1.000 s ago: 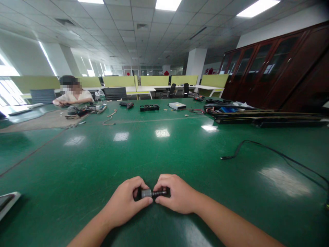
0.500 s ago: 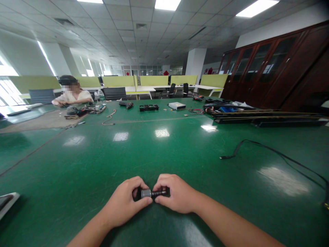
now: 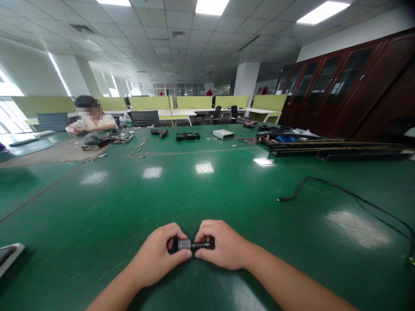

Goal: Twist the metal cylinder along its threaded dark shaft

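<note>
Close to the near side of the green table, a short grey metal cylinder with a thin dark ribbed shaft (image 3: 184, 245) lies level between my hands. The ribs look like a spring or a coarse thread; I cannot tell which. My left hand (image 3: 158, 252) is closed, thumb and fingers round the grey cylinder end. On the other side, my right hand (image 3: 223, 247) curls its thumb and fingers round the shaft end, whose tip is partly hidden in the grip. A narrow gap separates the two hands' fingertips.
A black cable (image 3: 337, 183) runs across the right side. Far back are a power drill (image 3: 159, 133), a black plastic frame (image 3: 188, 136), a silver box-shaped drive (image 3: 223, 134) and a pile of black parts (image 3: 292, 144). A person (image 3: 92, 116) sits at the far left.
My right fingertips have shifted slightly right along the shaft, widening the gap between the hands. My left hand and the cylinder stay nearly still.
</note>
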Demonstrator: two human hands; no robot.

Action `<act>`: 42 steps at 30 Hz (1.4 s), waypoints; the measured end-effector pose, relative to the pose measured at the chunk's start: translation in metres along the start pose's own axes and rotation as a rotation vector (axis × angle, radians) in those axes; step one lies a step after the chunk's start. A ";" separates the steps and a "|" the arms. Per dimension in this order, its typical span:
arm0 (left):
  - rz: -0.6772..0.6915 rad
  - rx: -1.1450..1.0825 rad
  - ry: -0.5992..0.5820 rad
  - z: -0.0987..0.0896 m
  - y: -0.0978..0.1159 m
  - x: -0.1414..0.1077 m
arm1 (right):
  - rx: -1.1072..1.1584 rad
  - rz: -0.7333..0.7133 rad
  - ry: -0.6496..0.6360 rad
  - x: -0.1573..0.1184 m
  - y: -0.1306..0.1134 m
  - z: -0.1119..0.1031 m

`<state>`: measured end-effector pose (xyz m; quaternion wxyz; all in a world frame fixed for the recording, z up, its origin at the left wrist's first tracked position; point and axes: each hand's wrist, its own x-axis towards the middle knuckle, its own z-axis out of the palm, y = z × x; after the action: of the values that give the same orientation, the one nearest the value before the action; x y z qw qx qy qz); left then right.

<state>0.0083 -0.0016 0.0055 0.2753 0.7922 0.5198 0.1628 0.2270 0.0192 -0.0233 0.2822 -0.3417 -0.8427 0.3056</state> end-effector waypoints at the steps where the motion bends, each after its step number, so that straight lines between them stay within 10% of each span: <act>1: 0.001 -0.004 0.000 0.000 0.000 0.000 | -0.002 -0.003 0.002 0.000 0.001 0.000; 18: 0.028 -0.004 -0.010 -0.004 -0.004 -0.001 | -0.057 0.115 0.061 -0.002 0.024 -0.030; 42: 0.008 -0.012 0.018 -0.001 -0.003 -0.001 | 0.035 0.014 0.014 0.000 0.000 -0.003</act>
<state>0.0054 -0.0009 0.0043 0.2748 0.7911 0.5180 0.1743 0.2287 0.0204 -0.0214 0.2917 -0.3448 -0.8329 0.3200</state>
